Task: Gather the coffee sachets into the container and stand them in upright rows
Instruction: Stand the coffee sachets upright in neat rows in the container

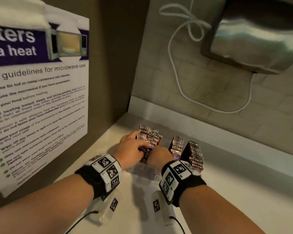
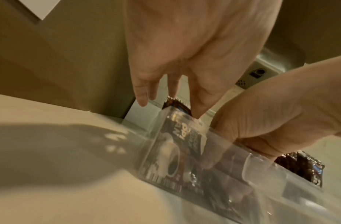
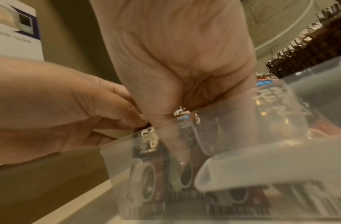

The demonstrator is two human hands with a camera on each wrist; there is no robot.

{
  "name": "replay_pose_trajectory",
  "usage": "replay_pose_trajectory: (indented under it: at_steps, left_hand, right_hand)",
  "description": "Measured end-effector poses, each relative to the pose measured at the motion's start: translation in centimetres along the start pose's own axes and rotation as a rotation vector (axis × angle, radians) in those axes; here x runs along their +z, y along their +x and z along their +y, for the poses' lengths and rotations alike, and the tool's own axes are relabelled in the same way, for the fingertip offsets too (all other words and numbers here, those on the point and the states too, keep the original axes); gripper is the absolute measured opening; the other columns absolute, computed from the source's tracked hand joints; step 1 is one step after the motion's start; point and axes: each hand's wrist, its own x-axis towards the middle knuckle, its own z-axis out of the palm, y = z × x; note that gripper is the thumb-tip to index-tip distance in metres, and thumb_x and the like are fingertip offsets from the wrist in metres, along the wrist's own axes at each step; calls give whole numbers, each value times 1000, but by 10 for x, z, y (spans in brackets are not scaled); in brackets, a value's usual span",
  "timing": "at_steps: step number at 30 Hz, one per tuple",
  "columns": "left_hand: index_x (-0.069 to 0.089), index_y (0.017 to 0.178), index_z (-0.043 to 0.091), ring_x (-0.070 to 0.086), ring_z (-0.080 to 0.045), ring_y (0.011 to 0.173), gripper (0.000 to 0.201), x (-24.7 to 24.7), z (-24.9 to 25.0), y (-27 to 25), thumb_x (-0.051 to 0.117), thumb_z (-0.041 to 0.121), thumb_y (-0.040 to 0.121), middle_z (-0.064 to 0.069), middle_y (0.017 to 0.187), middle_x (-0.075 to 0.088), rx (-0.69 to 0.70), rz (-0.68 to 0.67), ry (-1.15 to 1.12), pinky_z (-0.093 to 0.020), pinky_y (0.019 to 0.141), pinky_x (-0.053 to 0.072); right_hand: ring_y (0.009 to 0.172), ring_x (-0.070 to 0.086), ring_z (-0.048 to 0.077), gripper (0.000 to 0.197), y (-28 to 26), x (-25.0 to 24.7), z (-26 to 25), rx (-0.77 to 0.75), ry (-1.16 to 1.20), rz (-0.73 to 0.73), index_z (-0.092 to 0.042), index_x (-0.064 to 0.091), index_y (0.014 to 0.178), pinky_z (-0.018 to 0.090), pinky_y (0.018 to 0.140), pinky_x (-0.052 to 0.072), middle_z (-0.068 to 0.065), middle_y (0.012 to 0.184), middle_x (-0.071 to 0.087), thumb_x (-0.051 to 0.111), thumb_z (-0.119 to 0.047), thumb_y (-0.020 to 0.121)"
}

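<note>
A clear plastic container [image 1: 146, 173] sits on the counter, with dark red coffee sachets standing in it in three upright rows: left [image 1: 149, 136], middle [image 1: 177, 146] and right [image 1: 195, 157]. My left hand [image 1: 139, 146] pinches the top of a sachet [image 1: 147, 155] at the container's near left corner, its index finger stretched over the left row. In the left wrist view that sachet [image 2: 177, 151] shows through the wall. My right hand [image 1: 157, 155] reaches straight-fingered down into the container [image 3: 242, 165], its fingers [image 3: 171, 145] pressed between standing sachets.
A side wall with a microwave guidelines poster [image 1: 39, 98] stands close on the left. A metal wall-mounted appliance [image 1: 254, 39] and a looped white cable [image 1: 176, 73] hang on the tiled back wall. Pale counter [image 1: 235, 191] lies right of the container.
</note>
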Motion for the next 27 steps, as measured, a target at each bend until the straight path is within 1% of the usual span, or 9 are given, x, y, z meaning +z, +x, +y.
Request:
replay_pose_trajectory:
  at_steps: [2, 4, 8, 12, 18, 20, 23, 26, 27]
  left_hand:
    - [72, 110, 30, 37, -22, 136, 39, 2, -2, 0, 58, 4, 85, 3, 156, 30, -9, -8, -16, -31, 115, 28]
    - [73, 108, 26, 41, -20, 135, 40, 3, -4, 1, 56, -1, 84, 2, 155, 30, -15, -2, -30, -26, 114, 29]
    - [74, 101, 24, 44, -18, 133, 47, 4, -7, 3, 52, -12, 81, 1, 154, 34, -7, 27, -53, -22, 111, 31]
    - [73, 100, 21, 44, -20, 133, 46, 5, -8, 3, 51, -14, 80, 0, 153, 34, -1, 34, -35, -22, 111, 31]
    - [74, 91, 21, 45, -23, 132, 45, 8, -10, 4, 48, -15, 80, -1, 153, 35, -9, 47, -49, -28, 110, 34]
    - [73, 90, 20, 43, -23, 133, 44, 7, -10, 4, 49, -15, 81, 0, 153, 35, -4, 50, -32, -26, 110, 33]
    - [73, 89, 21, 43, -23, 133, 43, 6, -9, 3, 50, -15, 81, 0, 154, 35, 1, 54, -7, -21, 106, 31]
    - [74, 90, 19, 43, -23, 133, 42, 5, -8, 3, 50, -15, 81, -1, 154, 34, 4, 49, 12, -18, 102, 29]
    - [74, 91, 18, 42, -22, 134, 42, 5, -7, 3, 50, -15, 82, 0, 154, 34, 7, 48, 20, -16, 100, 28]
  right_hand:
    - [111, 60, 29, 30, 6, 2, 1, 23, -20, -17, -4, 61, 114, 31, 82, 47, 15, 121, 63, 46, -18, 93]
    - [109, 62, 28, 29, 10, 3, 1, 39, -18, -20, -5, 62, 113, 30, 77, 46, 14, 119, 64, 47, -19, 92]
    - [109, 61, 26, 28, 13, 3, 2, 61, -21, -6, -6, 61, 114, 30, 82, 49, 12, 118, 64, 47, -18, 94]
    - [109, 62, 24, 26, 16, 4, 2, 93, -15, -34, -6, 61, 114, 32, 88, 52, 10, 118, 63, 49, -17, 94]
    - [109, 61, 24, 26, 17, 2, 0, 113, -5, -65, -6, 61, 114, 32, 86, 51, 10, 119, 63, 52, -17, 92]
    - [110, 61, 24, 27, 17, 1, 0, 120, 8, -76, -6, 60, 114, 30, 83, 51, 9, 119, 62, 53, -17, 91]
    - [110, 61, 24, 26, 16, -1, -2, 111, -3, -88, -6, 61, 113, 30, 85, 50, 9, 117, 63, 53, -16, 91]
    - [109, 60, 23, 26, 15, 0, -4, 111, -7, -104, -8, 61, 113, 30, 81, 49, 9, 119, 62, 53, -18, 91]
    - [110, 60, 24, 26, 14, -1, -4, 116, -4, -100, -8, 61, 113, 30, 82, 49, 9, 120, 62, 52, -18, 91]
